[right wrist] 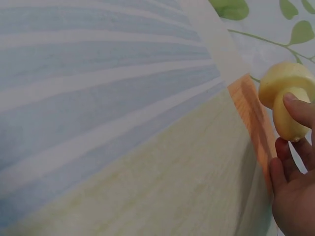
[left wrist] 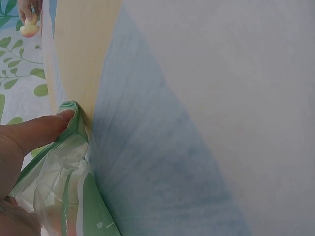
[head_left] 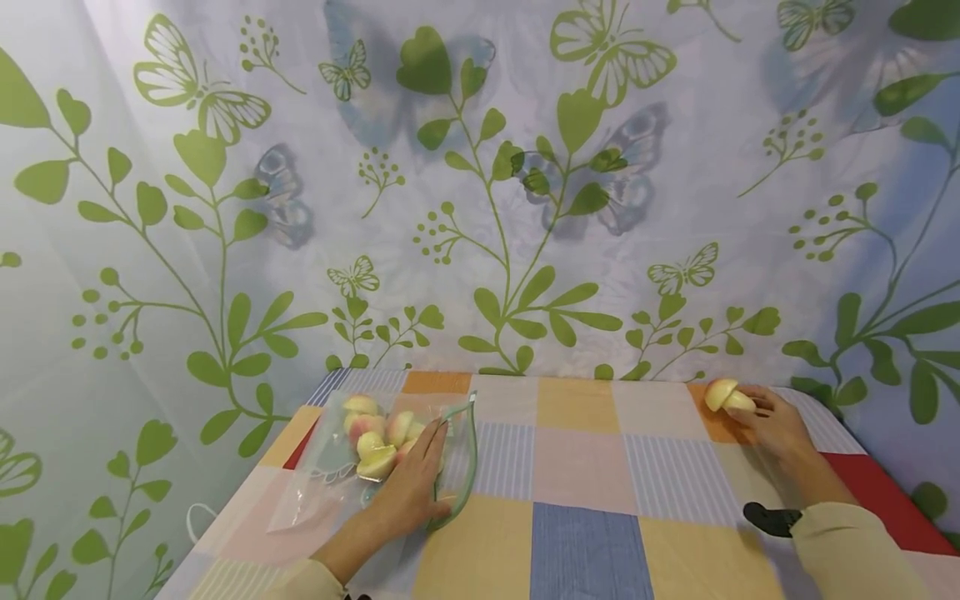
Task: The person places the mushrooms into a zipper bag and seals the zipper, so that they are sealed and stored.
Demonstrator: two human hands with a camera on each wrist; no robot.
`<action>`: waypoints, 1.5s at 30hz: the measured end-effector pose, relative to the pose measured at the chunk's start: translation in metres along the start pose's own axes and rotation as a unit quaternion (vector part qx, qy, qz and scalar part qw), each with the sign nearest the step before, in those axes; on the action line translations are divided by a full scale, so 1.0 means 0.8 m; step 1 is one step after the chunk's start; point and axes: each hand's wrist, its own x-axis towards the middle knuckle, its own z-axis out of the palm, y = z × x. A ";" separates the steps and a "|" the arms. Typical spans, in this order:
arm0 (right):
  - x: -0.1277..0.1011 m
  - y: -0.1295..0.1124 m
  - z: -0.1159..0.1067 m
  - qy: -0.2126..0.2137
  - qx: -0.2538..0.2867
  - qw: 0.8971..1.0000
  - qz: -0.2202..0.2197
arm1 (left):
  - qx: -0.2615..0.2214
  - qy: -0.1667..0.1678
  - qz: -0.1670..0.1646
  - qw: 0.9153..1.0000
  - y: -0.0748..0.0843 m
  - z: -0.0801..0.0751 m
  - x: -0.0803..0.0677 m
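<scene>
Several apple pieces [head_left: 378, 433] already lie in the bag [head_left: 330, 467] at the surface's [head_left: 585, 467] left. The left hand [head_left: 412, 487] pinches the bag's mouth open; the right hand [head_left: 776, 425] pinches another piece [head_left: 726, 396] at the far right, not yet bagged.

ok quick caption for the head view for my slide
Left hand holds open a clear green-edged plastic bag of apple pieces while right hand grips another pale piece.

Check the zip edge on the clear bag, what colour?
Green. The bag has a green rim, clearest in the left wrist view, where the left hand pinches it.
</scene>
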 end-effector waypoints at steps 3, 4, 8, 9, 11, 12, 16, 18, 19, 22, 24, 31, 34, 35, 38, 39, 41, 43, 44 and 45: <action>-0.001 -0.004 -0.002 -0.005 0.001 1.000 -0.001 | 0.000 -0.006 -0.002 1.000 0.000 0.000 0.000; -0.001 -0.006 -0.003 -0.007 0.001 1.000 0.001 | 0.001 -0.007 -0.001 1.000 0.001 0.000 0.000; -0.004 -0.011 -0.008 -0.015 -0.006 1.000 0.004 | -0.005 -0.008 -0.001 1.000 0.002 0.001 0.000; -0.005 -0.013 -0.009 -0.017 -0.004 1.000 0.003 | -0.005 -0.009 -0.001 1.000 0.002 0.001 0.000; -0.006 -0.015 -0.011 -0.019 -0.004 1.000 0.000 | -0.007 -0.011 -0.002 1.000 0.003 0.001 0.000; -0.006 -0.016 -0.012 -0.020 -0.004 1.000 -0.003 | -0.008 -0.012 -0.003 1.000 0.003 0.001 0.000; -0.009 -0.019 -0.013 -0.025 -0.007 1.000 -0.006 | -0.006 -0.013 -0.005 1.000 0.004 0.001 0.001; -0.010 -0.020 -0.014 -0.028 -0.010 1.000 -0.006 | -0.005 -0.013 -0.005 1.000 0.004 0.001 0.001; -0.011 -0.021 -0.014 -0.030 -0.011 0.999 -0.009 | -0.005 -0.013 -0.005 1.000 0.004 0.001 0.001; -0.012 -0.024 -0.015 -0.035 -0.013 0.999 -0.018 | -0.006 -0.012 -0.005 1.000 0.004 0.002 0.001; -0.013 -0.025 -0.014 -0.037 -0.017 0.999 -0.024 | -0.008 -0.012 -0.005 1.000 0.004 0.003 0.000; -0.014 -0.031 -0.013 -0.051 -0.021 0.998 -0.042 | -0.011 -0.016 -0.008 1.000 0.004 0.004 -0.002; -0.014 -0.032 -0.012 -0.064 -0.022 0.997 -0.043 | -0.014 -0.016 -0.010 1.000 0.004 0.003 -0.001; -0.013 -0.033 -0.012 -0.068 -0.020 0.997 -0.043 | -0.014 -0.015 -0.010 1.000 0.004 0.003 0.000; -0.013 -0.035 -0.010 -0.079 -0.006 0.996 -0.047 | -0.012 -0.016 -0.010 1.000 0.004 0.002 0.001; -0.013 -0.036 -0.009 -0.083 0.000 0.995 -0.050 | -0.010 -0.016 -0.009 1.000 0.004 0.001 0.001; -0.012 -0.039 -0.006 -0.091 0.011 0.994 -0.065 | -0.008 -0.018 -0.009 1.000 0.004 0.000 0.002; -0.011 -0.044 -0.003 -0.100 0.022 0.992 -0.079 | -0.008 -0.019 -0.008 1.000 0.005 -0.001 0.001; -0.010 -0.046 -0.001 -0.104 0.024 0.991 -0.084 | -0.008 -0.019 -0.008 1.000 0.005 -0.001 0.001; -0.010 -0.049 0.000 -0.105 0.024 0.990 -0.091 | -0.009 -0.020 -0.007 1.000 0.004 -0.002 0.001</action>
